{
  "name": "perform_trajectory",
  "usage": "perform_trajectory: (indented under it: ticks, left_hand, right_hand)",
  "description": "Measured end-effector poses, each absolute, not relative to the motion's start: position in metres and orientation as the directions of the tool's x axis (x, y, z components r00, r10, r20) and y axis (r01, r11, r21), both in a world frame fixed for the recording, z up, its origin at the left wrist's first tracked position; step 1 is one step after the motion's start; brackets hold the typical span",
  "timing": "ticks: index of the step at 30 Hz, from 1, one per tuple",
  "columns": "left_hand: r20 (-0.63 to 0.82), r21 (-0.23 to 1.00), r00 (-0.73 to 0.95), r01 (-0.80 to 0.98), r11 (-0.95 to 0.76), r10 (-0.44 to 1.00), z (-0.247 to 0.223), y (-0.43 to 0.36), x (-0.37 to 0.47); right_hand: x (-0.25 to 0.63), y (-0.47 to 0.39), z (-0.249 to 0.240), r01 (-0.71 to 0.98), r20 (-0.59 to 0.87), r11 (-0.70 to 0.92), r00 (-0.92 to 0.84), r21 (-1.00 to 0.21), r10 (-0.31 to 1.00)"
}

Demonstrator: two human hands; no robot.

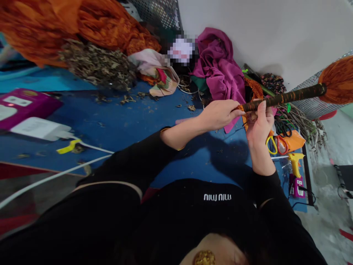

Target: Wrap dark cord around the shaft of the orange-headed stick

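A dark stick (292, 96) wound with thin orange lines slants up to the right, with a bulb of orange crinkled material (338, 81) at its far end. My right hand (260, 123) is closed around the stick near its lower end, thumb pressed along it. At that end, my left hand (220, 114) pinches a strip of orange material (241, 108) against the tip; its fingertips partly hide the contact. More orange strip hangs below the stick between the hands.
Magenta cloth (220, 70), dried leaves (96, 66) and orange fabric (110, 25) lie along the back of the blue table (132, 121). Scissors (281, 144), a yellow glue gun (296, 163) and dry stems (300, 119) are at right. A white adapter (41, 128) with cables is at left.
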State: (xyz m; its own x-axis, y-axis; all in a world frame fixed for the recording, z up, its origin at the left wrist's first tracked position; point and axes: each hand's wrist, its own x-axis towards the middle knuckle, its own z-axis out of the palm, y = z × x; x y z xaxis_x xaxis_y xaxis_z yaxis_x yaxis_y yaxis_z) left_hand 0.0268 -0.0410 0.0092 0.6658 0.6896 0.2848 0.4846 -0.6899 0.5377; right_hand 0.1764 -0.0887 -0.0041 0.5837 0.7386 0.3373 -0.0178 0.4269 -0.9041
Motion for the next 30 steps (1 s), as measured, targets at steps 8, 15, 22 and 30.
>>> perform_trajectory:
  ticks: [8, 15, 22, 30]
  left_hand:
    - [0.587, 0.405, 0.424, 0.584, -0.703, 0.69, -0.026, -0.055, 0.044]
    - [0.625, 0.375, 0.452, 0.541, -0.753, 0.636, -0.024, -0.049, 0.04]
    - [0.569, 0.508, 0.461, 0.454, -0.732, 0.681, -0.017, -0.05, 0.037]
    - [0.371, 0.877, 0.378, 0.157, -0.453, 0.848, 0.002, -0.052, 0.031]
  right_hand:
    - [0.177, -0.092, -0.001, -0.04, 0.309, 0.412, 0.597, -0.91, 0.74]
    - [0.18, -0.091, 0.001, -0.037, 0.309, 0.42, 0.62, -0.907, 0.721]
    - [0.191, -0.085, -0.007, 0.078, 0.397, 0.44, 0.591, -0.895, 0.703]
    - [0.185, -0.085, -0.006, 0.028, 0.378, 0.435, 0.549, -0.9, 0.746]
